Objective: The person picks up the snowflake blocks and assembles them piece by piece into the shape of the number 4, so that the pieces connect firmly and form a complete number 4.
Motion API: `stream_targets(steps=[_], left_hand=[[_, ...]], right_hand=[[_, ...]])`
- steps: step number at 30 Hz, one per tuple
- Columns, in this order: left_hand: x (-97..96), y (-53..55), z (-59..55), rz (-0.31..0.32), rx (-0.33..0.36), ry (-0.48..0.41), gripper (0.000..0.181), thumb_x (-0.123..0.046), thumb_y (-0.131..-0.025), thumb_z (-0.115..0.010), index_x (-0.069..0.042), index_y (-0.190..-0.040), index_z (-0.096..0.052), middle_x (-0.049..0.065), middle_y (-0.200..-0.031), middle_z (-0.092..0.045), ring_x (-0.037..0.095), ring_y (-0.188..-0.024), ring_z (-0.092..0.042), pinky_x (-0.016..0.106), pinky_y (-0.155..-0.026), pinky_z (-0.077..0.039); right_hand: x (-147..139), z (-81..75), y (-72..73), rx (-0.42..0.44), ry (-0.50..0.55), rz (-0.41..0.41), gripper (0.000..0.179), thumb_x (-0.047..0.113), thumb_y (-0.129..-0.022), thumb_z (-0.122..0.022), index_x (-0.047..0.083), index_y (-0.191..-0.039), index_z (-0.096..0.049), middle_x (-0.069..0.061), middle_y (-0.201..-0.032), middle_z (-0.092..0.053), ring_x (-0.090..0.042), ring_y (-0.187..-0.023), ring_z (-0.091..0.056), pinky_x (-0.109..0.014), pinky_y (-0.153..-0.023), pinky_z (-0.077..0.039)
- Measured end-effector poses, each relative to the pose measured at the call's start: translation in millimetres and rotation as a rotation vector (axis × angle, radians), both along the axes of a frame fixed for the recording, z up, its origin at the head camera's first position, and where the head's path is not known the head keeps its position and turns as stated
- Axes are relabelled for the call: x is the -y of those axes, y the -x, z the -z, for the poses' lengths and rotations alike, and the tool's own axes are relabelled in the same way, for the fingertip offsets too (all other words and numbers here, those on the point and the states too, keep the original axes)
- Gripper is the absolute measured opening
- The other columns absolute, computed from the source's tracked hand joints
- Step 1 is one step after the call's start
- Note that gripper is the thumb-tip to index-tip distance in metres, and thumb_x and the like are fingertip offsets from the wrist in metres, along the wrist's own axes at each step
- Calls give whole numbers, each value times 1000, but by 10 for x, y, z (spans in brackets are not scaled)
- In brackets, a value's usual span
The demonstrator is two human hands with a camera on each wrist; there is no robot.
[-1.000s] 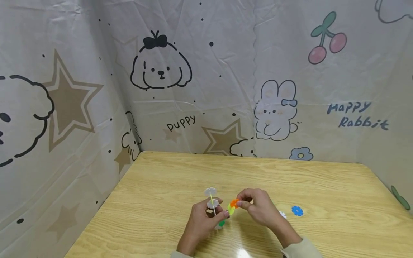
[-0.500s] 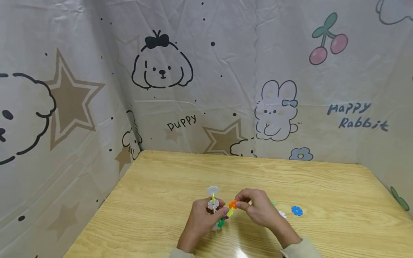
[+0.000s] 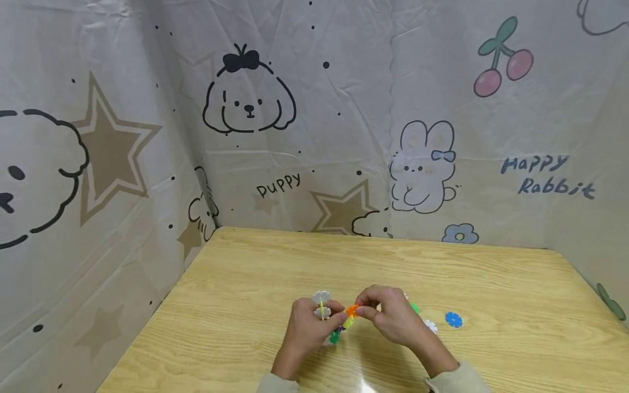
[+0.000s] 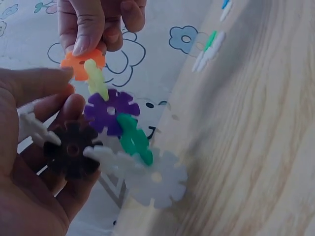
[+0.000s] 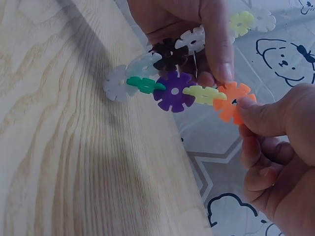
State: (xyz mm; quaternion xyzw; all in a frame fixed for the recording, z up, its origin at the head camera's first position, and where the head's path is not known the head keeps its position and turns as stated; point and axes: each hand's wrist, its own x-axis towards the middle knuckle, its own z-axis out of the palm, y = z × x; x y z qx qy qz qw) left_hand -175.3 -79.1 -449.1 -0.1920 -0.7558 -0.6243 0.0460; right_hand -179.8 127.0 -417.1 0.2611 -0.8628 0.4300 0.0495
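My right hand pinches an orange snowflake disc between thumb and fingers. In the right wrist view, that disc joins a chain: a pale yellow disc, a purple disc, a green disc and a whitish disc. From there the chain doubles back through a clear disc and a dark brown disc toward more pale discs. My left hand holds the chain, fingers curled behind the brown disc, its thumb tip at the orange disc's edge. The upper white disc rises above the left hand.
Loose discs lie on the wooden table right of my right hand: a blue disc, a white disc and a green disc partly hidden by that hand. A printed cloth stands behind the table.
The orange disc and my right fingers have shifted slightly left, closer to the left thumb. The chain has tilted a little in my left hand. Both hands keep their hold.
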Motion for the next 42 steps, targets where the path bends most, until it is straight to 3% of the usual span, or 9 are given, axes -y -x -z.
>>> stream_targets(steps=[5, 16, 22, 27, 33, 42], left_hand=[[-21, 8, -12, 3, -21, -9, 5, -1, -83, -80, 2, -84, -76, 6, -74, -72, 25, -60, -69, 23, -54, -54], [-62, -5, -42, -59, -4, 79, 4, 0, -82, -80, -1, -80, -77, 4, -71, -72, 23, -59, -68, 20, -53, -50], [-49, 7, -51, -84, 50, 61, 5, -2, -82, -81, 0, -80, -77, 6, -71, -72, 27, -61, -69, 22, -55, -53], [-31, 3, -50, -77, 70, 32, 7, -9, -82, -83, -5, -80, -79, 1, -71, -72, 21, -62, -69, 23, -57, -53], [21, -3, -68, -93, 55, 66, 11, -16, -81, -85, -8, -78, -79, -4, -74, -72, 10, -63, -67, 23, -59, -54], [66, 10, -62, -103, 29, 104, 11, -17, -82, -84, -8, -77, -79, -6, -72, -72, 9, -62, -66, 23, -58, -53]], right_hand=[[14, -6, -11, -32, 3, -15, 12, 3, -88, -74, 15, -84, -72, 12, -80, -62, -7, -74, -57, -28, -63, -49], [-15, -34, -6, 0, -7, -14, 6, 7, -91, -73, 13, -90, -74, 11, -83, -65, -7, -74, -59, -28, -62, -50], [-103, -46, 9, 57, -27, 83, 6, 15, -93, -72, 10, -95, -75, 10, -86, -68, -10, -76, -60, -28, -64, -51], [-192, -15, 4, 96, -44, 148, 7, 15, -94, -71, 10, -96, -76, 7, -89, -70, -11, -78, -61, -29, -66, -51], [-297, 14, -17, 157, -70, 197, 9, 12, -93, -72, 4, -96, -76, 3, -88, -70, -11, -76, -63, -30, -67, -53], [-446, 98, -35, 199, -161, 285, 4, 10, -87, -76, 8, -84, -76, 5, -77, -67, -12, -70, -59, -31, -62, -50]])
